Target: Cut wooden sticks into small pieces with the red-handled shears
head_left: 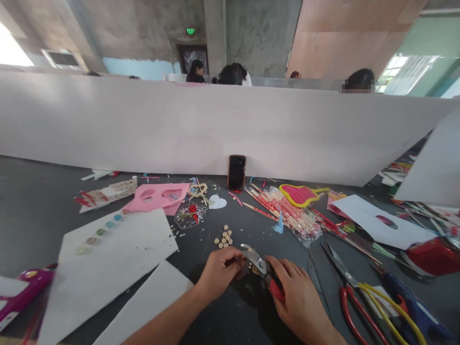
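In the head view my right hand (300, 297) is wrapped round the red handle of pruning shears (258, 261), whose curved metal jaws point up and left, parted. My left hand (219, 273) pinches just left of those jaws; whatever its fingertips hold is too small and hidden to make out. Below the jaws lies a small heap of tan bits (254, 269), partly covered by the tool. A cluster of small flower-shaped wooden pieces (224, 237) sits on the dark table (201, 235) beyond my left hand.
A phone (236, 172) leans on the white partition (201, 124). White sheets (118, 254) and a purple glue gun (28, 292) lie left. Red-patterned chopsticks (283, 211), yellow-handled scissors (381, 299) and a blue tool (406, 297) lie right. People (232, 74) sit beyond the partition.
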The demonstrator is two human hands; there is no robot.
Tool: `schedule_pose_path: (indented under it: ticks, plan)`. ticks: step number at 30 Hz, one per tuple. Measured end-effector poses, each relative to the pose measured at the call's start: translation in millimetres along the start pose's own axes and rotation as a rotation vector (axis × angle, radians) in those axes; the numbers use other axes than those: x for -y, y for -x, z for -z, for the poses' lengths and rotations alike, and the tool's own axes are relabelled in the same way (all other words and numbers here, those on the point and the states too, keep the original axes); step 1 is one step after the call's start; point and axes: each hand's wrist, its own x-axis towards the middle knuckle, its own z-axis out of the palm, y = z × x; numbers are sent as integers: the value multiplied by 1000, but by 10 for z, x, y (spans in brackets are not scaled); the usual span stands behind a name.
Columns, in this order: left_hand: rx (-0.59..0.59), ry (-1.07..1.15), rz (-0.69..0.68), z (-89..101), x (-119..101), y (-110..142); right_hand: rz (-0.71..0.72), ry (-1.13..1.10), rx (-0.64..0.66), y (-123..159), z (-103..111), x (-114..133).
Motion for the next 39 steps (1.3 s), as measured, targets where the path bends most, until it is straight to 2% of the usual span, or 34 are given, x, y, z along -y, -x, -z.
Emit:
schedule_pose_path:
  ticks: [9, 23, 27, 31, 39]
  plan:
    - [23, -65, 42, 20, -13, 7, 29, 34, -22, -3, 1, -9]
    - [28, -57, 29, 4, 26, 22, -25, 37, 45, 15, 42, 32]
    - [-39, 0, 57, -3, -1, 8, -21, 45, 3, -10, 30, 41]
    - [-93, -3, 6, 9, -26, -3, 7, 55, -35, -22, 5, 36]
    - [-24, -78, 1, 36, 17, -5, 28, 54, -31, -8, -16, -15]
